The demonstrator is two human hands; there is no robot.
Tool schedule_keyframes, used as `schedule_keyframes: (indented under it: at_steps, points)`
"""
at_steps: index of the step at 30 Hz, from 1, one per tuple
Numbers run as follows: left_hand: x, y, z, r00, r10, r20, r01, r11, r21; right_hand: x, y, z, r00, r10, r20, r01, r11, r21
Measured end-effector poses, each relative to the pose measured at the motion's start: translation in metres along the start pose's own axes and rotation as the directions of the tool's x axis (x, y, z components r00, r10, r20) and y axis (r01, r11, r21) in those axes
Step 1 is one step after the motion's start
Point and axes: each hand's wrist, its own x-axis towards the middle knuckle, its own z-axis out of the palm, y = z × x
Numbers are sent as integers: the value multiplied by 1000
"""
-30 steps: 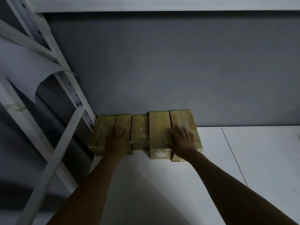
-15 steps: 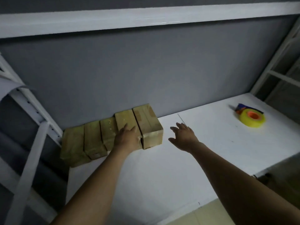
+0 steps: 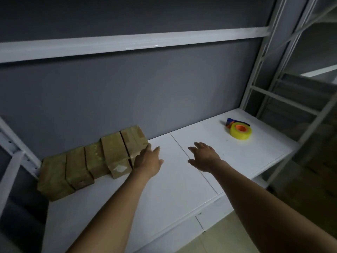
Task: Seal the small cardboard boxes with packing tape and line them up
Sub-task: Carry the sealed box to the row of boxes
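Several small taped cardboard boxes (image 3: 94, 159) stand side by side in a row against the grey wall, on the left of the white shelf (image 3: 173, 190). My left hand (image 3: 148, 161) hovers with fingers straight at the right end of the row, next to the rightmost box (image 3: 134, 137); whether it touches that box is unclear. My right hand (image 3: 204, 157) is spread above the bare shelf, holding nothing. A yellow roll of packing tape (image 3: 240, 131) with an orange core lies far right on the shelf, well beyond my right hand.
A small blue and orange object (image 3: 230, 121) lies behind the tape roll. White metal rack posts (image 3: 262, 73) rise on the right and a crossbeam (image 3: 127, 43) runs overhead. The shelf's front edge drops to a tan floor (image 3: 228, 240).
Both hands have come off the boxes: the right one first, drifting rightward, then the left one sliding to the row's right end. My view has swung right, bringing the tape roll in.
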Motion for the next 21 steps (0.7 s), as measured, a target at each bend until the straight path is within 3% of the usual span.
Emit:
schedule_keyframes:
  at_steps: [10, 21]
  points:
    - [72, 138, 36, 996, -58, -61, 62, 996, 65, 18, 184, 2, 1000, 14, 25, -13, 999, -36]
    - [202, 252, 82, 999, 5, 38, -8, 996, 86, 115, 339, 10, 989, 116, 89, -112, 992, -52]
